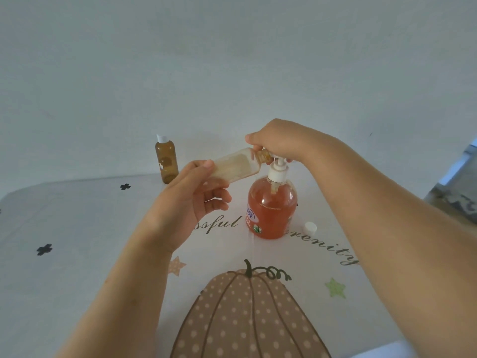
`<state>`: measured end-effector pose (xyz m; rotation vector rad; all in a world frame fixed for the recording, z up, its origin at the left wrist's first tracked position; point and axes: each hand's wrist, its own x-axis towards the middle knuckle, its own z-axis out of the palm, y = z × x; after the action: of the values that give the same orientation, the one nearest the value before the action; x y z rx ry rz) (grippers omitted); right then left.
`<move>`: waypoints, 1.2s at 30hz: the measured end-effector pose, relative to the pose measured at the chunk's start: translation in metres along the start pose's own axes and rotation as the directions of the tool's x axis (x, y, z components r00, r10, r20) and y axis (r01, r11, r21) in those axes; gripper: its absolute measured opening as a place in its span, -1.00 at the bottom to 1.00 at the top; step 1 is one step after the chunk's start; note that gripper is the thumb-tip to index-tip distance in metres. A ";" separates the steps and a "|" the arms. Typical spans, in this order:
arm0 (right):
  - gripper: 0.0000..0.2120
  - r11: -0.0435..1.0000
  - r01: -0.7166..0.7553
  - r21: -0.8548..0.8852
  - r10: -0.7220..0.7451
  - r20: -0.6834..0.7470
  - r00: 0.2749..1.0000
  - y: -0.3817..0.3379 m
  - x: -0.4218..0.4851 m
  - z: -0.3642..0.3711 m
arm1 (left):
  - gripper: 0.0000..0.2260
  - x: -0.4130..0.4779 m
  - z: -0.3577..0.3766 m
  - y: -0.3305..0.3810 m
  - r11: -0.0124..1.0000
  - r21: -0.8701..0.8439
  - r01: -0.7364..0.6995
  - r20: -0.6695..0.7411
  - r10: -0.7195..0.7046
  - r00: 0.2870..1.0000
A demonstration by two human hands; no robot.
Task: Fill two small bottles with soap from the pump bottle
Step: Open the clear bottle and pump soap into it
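Observation:
A pump bottle [271,210] of orange soap with a white pump head stands upright mid-table. My right hand [277,142] sits on top of the pump head, fingers curled over it. My left hand [192,195] holds a small amber bottle [238,165] tilted almost flat, its uncapped mouth right at the pump's nozzle. Pale soap coats the inside of this bottle. A second small amber bottle [166,161] with a white cap stands upright at the table's back left, apart from both hands.
A loose white cap [310,227] lies on the tablecloth [90,228] to the right of the pump bottle. The cloth has a pumpkin print at the front. A plain wall rises behind the table; the table's right edge runs past my right forearm.

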<state>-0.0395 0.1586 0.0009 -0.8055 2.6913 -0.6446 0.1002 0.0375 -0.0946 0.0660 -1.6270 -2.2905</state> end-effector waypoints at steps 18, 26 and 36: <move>-0.62 1.000 0.003 0.018 -0.003 0.030 1.000 0.011 0.006 0.011 | -0.73 -0.002 -0.004 -0.003 0.998 0.063 0.024 -0.027 -0.022 0.999; -0.60 0.998 -0.024 -0.052 0.025 0.027 0.999 0.001 -0.001 0.000 | -0.71 -0.005 0.000 0.000 0.999 0.038 -0.002 0.003 0.001 1.000; -0.40 0.997 -0.059 0.055 0.059 0.012 0.998 0.006 0.002 0.001 | -0.71 -0.005 -0.002 -0.001 0.999 0.046 0.023 0.003 -0.023 1.000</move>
<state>-0.0434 0.1612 -0.0031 -0.7109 2.6646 -0.6957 0.1050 0.0379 -0.0969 0.0923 -1.6894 -2.2707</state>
